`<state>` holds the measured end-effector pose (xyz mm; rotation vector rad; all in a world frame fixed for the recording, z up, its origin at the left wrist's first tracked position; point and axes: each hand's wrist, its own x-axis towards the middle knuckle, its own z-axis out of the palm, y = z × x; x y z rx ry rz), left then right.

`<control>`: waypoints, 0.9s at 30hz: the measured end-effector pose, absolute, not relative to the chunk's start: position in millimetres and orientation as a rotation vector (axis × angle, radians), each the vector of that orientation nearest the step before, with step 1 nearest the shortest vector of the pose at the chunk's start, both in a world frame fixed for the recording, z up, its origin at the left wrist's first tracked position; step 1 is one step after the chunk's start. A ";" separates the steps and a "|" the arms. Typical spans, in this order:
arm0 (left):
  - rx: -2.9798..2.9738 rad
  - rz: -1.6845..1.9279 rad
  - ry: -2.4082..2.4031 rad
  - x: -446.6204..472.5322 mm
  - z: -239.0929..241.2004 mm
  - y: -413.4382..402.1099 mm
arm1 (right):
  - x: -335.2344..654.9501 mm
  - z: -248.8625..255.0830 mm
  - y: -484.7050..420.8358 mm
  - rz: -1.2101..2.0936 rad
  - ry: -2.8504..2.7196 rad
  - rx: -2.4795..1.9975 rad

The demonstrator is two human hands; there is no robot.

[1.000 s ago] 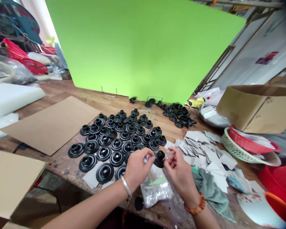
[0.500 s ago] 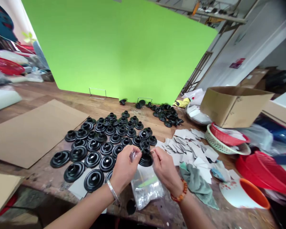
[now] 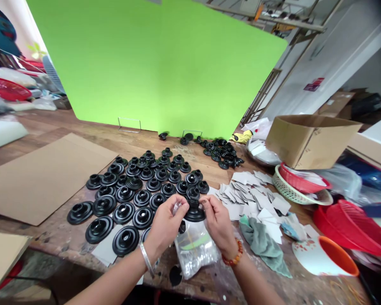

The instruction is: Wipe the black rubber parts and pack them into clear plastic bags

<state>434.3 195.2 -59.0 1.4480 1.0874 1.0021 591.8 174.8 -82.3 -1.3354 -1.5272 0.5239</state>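
My left hand [image 3: 168, 220], with a silver bangle at the wrist, is closed in a pinch with a bit of clear plastic film [image 3: 177, 207] at its fingertips. My right hand [image 3: 217, 218], wearing an orange bead bracelet, is also pinched; what lies between its fingertips is too small to make out. Between the two hands stands a black stepped round part [image 3: 195, 212] on the table. Just below them lies a clear plastic bag [image 3: 197, 254] with a green mark. Many similar black round parts [image 3: 142, 217] stand to the left.
Grey-white cards [image 3: 250, 195] lie scattered at right, beside a grey-green cloth [image 3: 263, 241]. A heap of black parts [image 3: 224, 152] sits farther back. Cardboard [image 3: 47, 173] covers the left. Baskets [image 3: 300, 186], a carton [image 3: 307, 142] and a white-orange container [image 3: 324, 256] stand right. A green board [image 3: 158, 63] rises behind.
My hands stay pinched in nearly the same place. The right wrist has shifted slightly left, and the right fingertips are a little higher.
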 end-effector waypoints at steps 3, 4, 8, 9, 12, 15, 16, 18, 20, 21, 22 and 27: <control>1.406 1.047 1.127 432.2 -61.0 194.7 | 594.5 -79.0 175.3 0.918 -1.480 -1.263; 1.341 1.059 1.130 431.6 -62.5 194.5 | 595.4 -77.6 174.9 1.016 -1.483 -1.241; 1.165 1.073 1.072 430.2 -67.0 193.6 | 596.0 -75.5 171.0 0.940 -1.635 -1.302; 1.184 1.072 1.073 430.0 -67.2 193.2 | 595.2 -76.9 169.9 0.809 -1.697 -1.336; 1.297 1.024 1.093 430.2 -67.2 191.5 | 591.8 -85.2 168.0 0.424 -1.821 -1.409; 1.334 0.936 1.114 430.6 -70.4 189.3 | 589.4 -92.4 167.5 0.341 -1.843 -1.481; 1.343 0.908 1.123 430.5 -72.4 188.7 | 589.2 -93.0 167.3 0.369 -1.830 -1.509; 1.368 0.865 1.136 429.5 -76.3 188.2 | 589.6 -90.9 166.8 0.475 -1.789 -1.544; 1.381 0.847 1.138 427.4 -78.1 188.5 | 590.7 -86.0 166.4 0.663 -1.720 -1.518; 1.371 0.853 1.133 426.0 -77.8 189.0 | 591.4 -83.2 166.4 0.792 -1.678 -1.475; 1.351 0.865 1.123 424.6 -76.6 189.6 | 592.1 -80.7 166.6 0.928 -1.622 -1.419; 1.241 0.892 1.046 420.3 -66.3 191.5 | 593.7 -76.7 168.1 1.343 -1.416 -1.266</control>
